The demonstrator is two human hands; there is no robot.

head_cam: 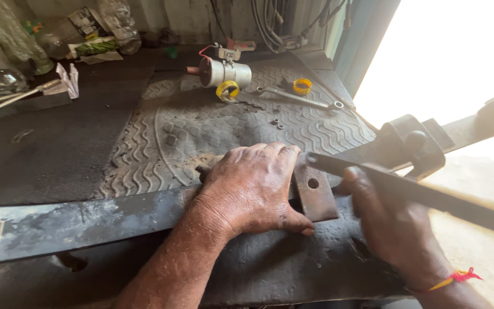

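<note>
Grey wavy-ribbed rubber mat (201, 129), yellow rings (227, 90), rusty brown plate (315, 194).

Our left hand (250, 191) covers the long steel bar (87, 220) where it meets the rusty plate (315, 191). The dark tool (430, 197) in our right hand (393, 226) blurs toward the right edge. Beyond the bar, bottles (1, 57) are cut off at the top left.
</note>
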